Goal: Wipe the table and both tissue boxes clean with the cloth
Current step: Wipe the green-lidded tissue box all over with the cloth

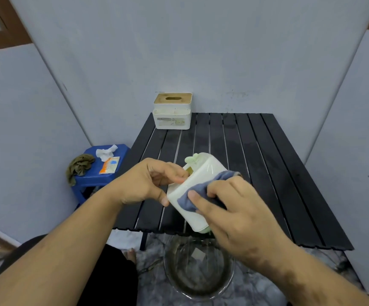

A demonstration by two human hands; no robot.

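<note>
A white tissue box with pale green trim [203, 173] is held tilted above the near edge of the black slatted table [267, 173]. My left hand [150, 182] grips its left end. My right hand [234, 206] presses a blue-grey cloth [194, 195] against the box's side. A second tissue box [172, 111], white with a wooden lid, stands upright at the table's far left corner.
A blue plastic stool [104, 173] at the left carries an olive rag [79, 166], crumpled white tissue [106, 152] and an orange packet [109, 165]. A clear glass bowl [199, 268] sits on the floor under the table's near edge. Grey walls close in on three sides.
</note>
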